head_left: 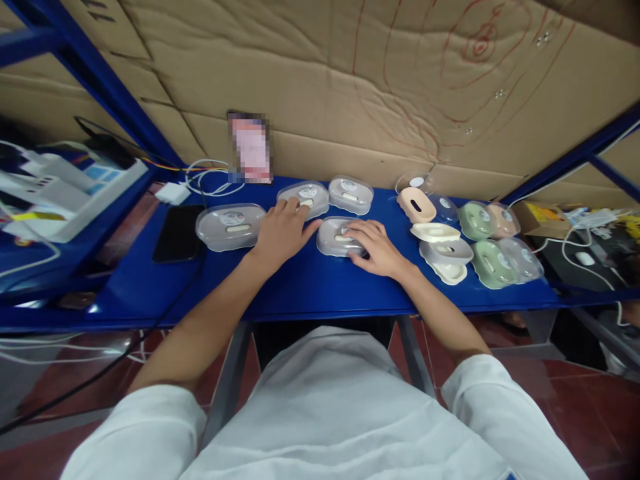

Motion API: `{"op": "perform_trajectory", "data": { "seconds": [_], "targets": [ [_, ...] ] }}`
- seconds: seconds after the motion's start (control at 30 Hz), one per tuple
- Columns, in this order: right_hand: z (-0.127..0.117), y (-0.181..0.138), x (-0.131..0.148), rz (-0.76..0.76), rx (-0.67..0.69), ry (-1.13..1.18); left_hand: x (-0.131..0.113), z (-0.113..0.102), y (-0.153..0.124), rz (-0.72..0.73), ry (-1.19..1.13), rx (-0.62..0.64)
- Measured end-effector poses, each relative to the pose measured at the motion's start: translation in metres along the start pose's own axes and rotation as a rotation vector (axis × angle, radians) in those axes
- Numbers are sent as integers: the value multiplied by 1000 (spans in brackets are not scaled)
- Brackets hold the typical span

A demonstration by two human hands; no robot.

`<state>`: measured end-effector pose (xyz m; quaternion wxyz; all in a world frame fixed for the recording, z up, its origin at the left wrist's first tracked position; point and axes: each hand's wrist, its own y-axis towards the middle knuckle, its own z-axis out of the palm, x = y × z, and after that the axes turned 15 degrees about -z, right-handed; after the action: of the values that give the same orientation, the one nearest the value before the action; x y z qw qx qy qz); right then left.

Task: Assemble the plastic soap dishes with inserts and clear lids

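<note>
My left hand (281, 230) lies on the blue table (280, 293), its fingers stretched out and touching a clear-lidded grey case (306, 195). My right hand (374, 248) rests with spread fingers on top of another grey case with a clear lid (334, 238) in the middle of the table. Two more of these cases sit nearby, one at the left (230, 225) and one at the back (351, 194).
To the right lie several pink, cream and green cases (493, 263), some open. A black phone (177, 233), a white charger with cables (173, 193) and a propped card (250, 148) are at the left back. Cardboard lines the wall behind. Blue shelf frames stand on both sides.
</note>
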<state>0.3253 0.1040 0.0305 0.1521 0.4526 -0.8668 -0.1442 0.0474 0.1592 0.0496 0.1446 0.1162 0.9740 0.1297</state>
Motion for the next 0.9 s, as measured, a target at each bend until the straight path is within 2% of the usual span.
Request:
{"op": "perform_trajectory", "data": {
  "seconds": [0.13, 0.23, 0.33, 0.4, 0.47, 0.53, 0.57, 0.67, 0.77, 0.83, 0.9],
  "targets": [
    [4, 4, 4, 136, 75, -103, 4, 12, 3, 43, -135, 8],
    [6, 4, 1, 236, 90, -172, 1, 16, 0, 226, -219, 61],
    [-4, -6, -12, 336, 72, -256, -5, 17, -4, 408, -200, 84],
    [-15, -20, -25, 497, 22, -352, -8, 15, -5, 410, -156, 65],
    [-24, -36, -37, 698, -12, -434, -7, 11, -4, 352, -118, 54],
    [-28, -46, -45, 825, 27, -454, -3, 5, -2, 278, -82, 37],
    [-28, -48, -45, 835, 68, -439, 0, 2, -1, 243, -64, 27],
    [-25, -38, -35, 701, 136, -328, 6, -3, 3, 159, -15, -11],
    [-22, -17, -16, 432, 58, -115, 3, -2, 3, 115, -20, -23],
    [-23, -8, -10, 286, -26, 8, -4, 3, -1, 179, -79, 16],
    [-24, -8, -14, 271, -94, -1, -15, 11, -8, 334, -162, 88]
  ]
}}
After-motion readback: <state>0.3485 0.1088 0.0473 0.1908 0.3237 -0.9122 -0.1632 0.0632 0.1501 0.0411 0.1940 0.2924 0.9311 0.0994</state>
